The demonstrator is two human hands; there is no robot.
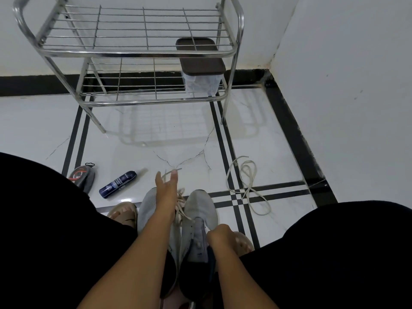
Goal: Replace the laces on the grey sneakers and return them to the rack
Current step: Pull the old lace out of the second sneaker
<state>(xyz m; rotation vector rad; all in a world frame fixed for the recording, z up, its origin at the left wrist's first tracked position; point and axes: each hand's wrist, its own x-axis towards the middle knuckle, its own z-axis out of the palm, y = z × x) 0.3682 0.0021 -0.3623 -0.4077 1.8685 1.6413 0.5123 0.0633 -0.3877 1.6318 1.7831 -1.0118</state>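
**On the tiled floor: lace being pulled from the grey pair**

Against the white wall a steel two-tier rack is seen, wire shelves bare except for a clear lidded container on the lower tier, right side. White floor tiles with black stripes are cracked in front of the rack.

Two grey sneakers are placed side by side between the person's knees, toes toward the rack. A lace is seen partly threaded between the two shoes, its loose end drawn forward.

Left hand is stretched over the left shoe, thumb and fingers closed on the end of that lace, pulled taut. Right hand is curled at the collar of the right shoe; fingers are clamped there, but exactly what is pinched cannot be told.

A second, loose lace lies coiled on the floor right of the shoes, well apart. A dark spray can lies on its side left of the shoes, a small grey pouch beside it.
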